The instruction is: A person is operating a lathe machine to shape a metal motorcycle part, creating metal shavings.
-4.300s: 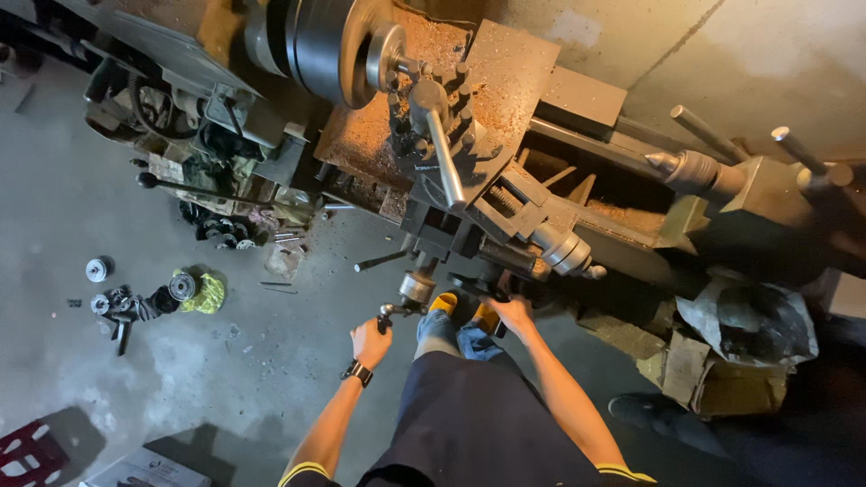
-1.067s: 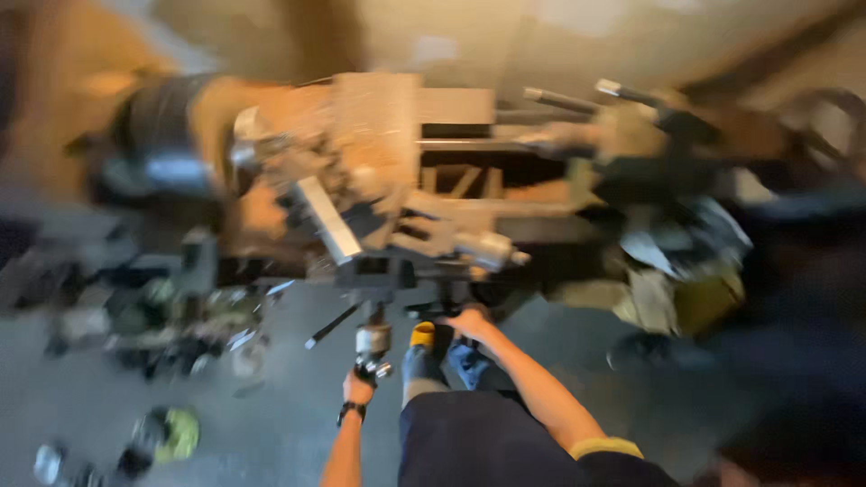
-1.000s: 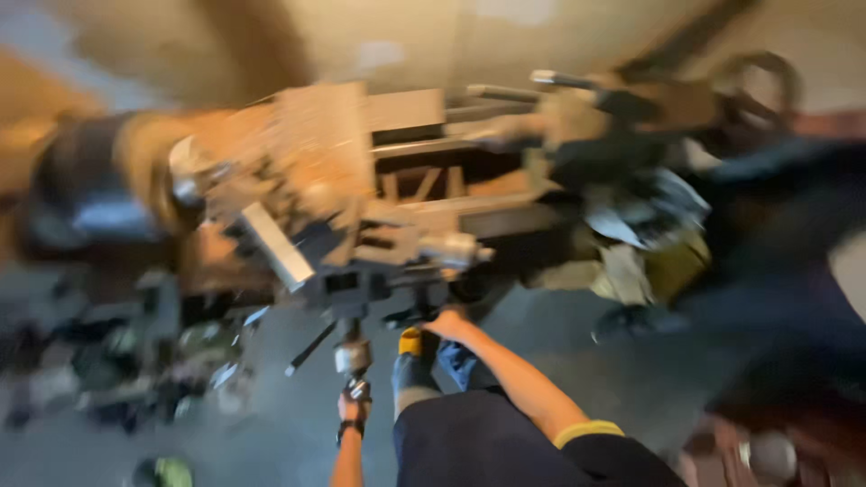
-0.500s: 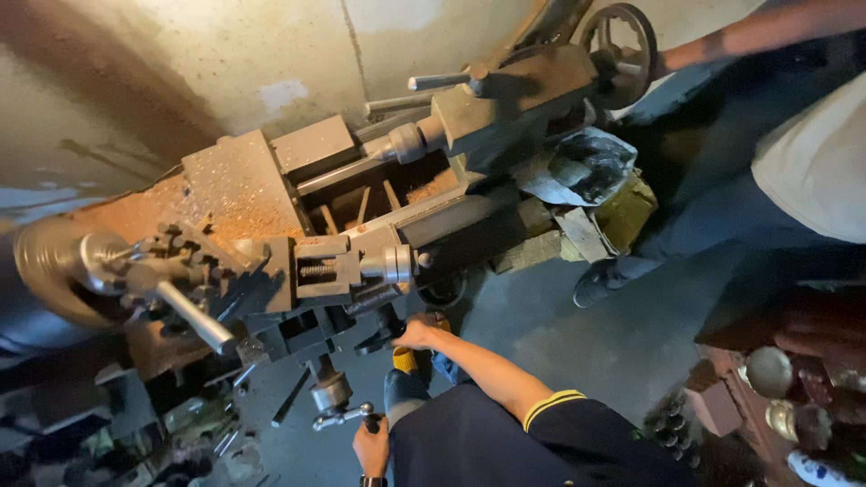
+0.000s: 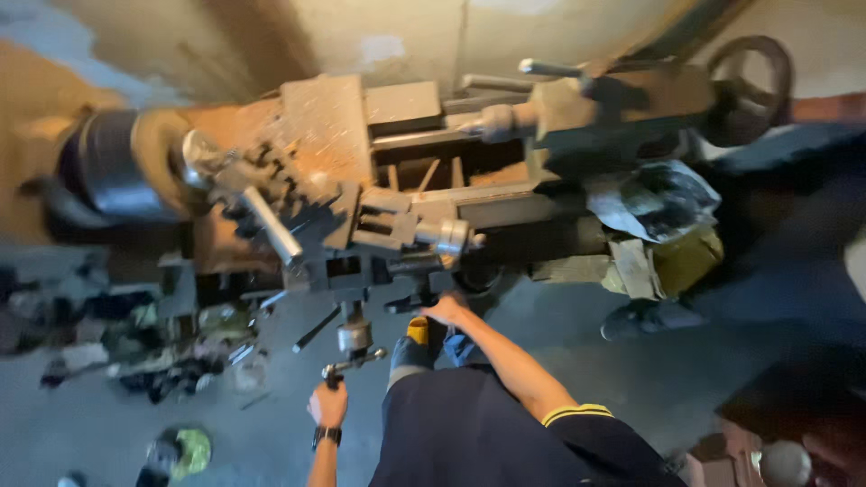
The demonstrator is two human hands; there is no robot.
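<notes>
Person is wearing a dark short-sleeved shirt [image 5: 505, 442] with yellow-edged sleeve cuff [image 5: 577, 413], a black wristwatch [image 5: 326, 436] showing on left wrist, arms otherwise bare.

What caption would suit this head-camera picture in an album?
Seen from above, a person's left hand grips a lathe crank handle while the right hand reaches its carriage.

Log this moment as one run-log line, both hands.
left hand: grips crank handle | right hand: on lathe apron | view: blurred

Head view, steeply down—lathe [image 5: 397, 207] near (blurred)
</notes>
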